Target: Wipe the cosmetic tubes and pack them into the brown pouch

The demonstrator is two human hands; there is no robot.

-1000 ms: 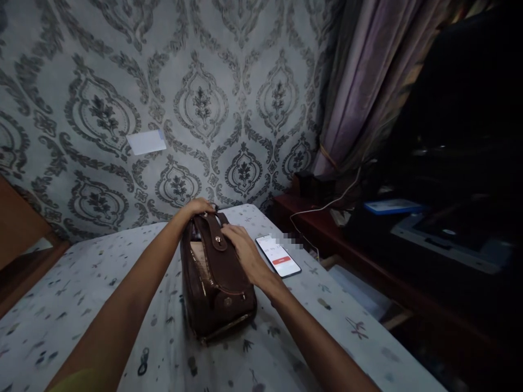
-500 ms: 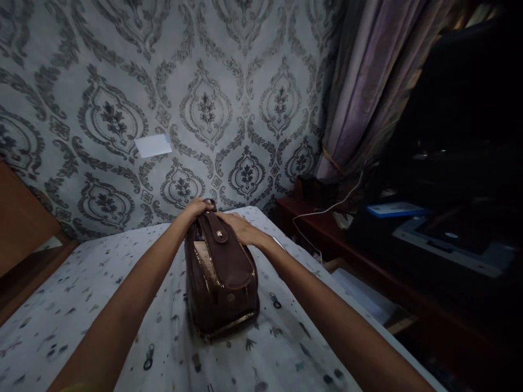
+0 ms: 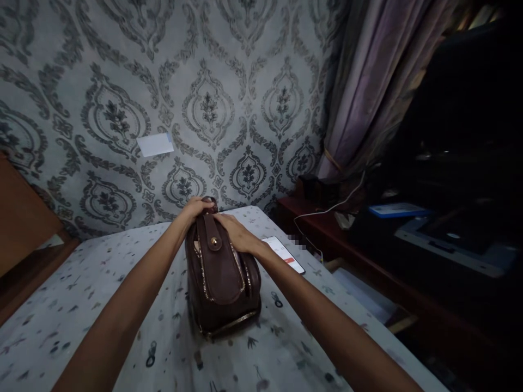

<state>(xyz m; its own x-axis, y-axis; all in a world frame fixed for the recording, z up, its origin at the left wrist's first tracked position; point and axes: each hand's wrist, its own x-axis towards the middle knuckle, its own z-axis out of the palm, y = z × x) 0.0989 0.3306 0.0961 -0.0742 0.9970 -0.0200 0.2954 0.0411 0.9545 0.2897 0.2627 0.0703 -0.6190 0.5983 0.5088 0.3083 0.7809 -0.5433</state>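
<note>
Head view, mid-frame: our left hand [image 3: 195, 209] gripped the bag [image 3: 223, 272], our right hand [image 3: 236, 233], grip unclear, seemingly steadied it, and moving on called for firm support.

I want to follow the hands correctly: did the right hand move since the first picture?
Yes, the right hand moved forward toward the wall, judged against the phone, which its forearm now partly covers.

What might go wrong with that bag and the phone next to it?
The phone lies right beside the right forearm and near the bed's edge, so a sideways sweep might knock it off. The brown bag seems partly unzipped near its strap, with something pale showing; tipping it might spill the contents. Both hands are at its far end, so the near end might swing if lifted.
</note>
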